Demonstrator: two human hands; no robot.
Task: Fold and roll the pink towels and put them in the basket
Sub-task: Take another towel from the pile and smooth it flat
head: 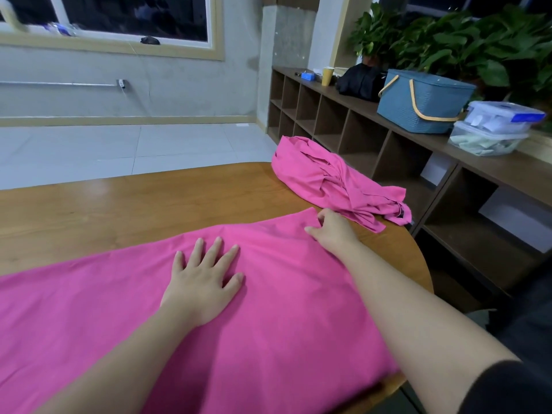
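Head view: left hand (pixel 203 282) flat on pink towel (pixel 268 339), right hand (pixel 331 231) pinching its far edge.

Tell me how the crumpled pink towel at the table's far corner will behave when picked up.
The crumpled pink towel looks thin and creased, so it would likely hang limp and unfurl. Probably light for its size. One end lies at the wooden table edge, so a push might slide it off.

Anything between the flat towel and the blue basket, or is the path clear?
Nothing solid. The crumpled towel lies on the table between the flat towel and the basket, whose lid looks closed; a gap separates table from shelf.
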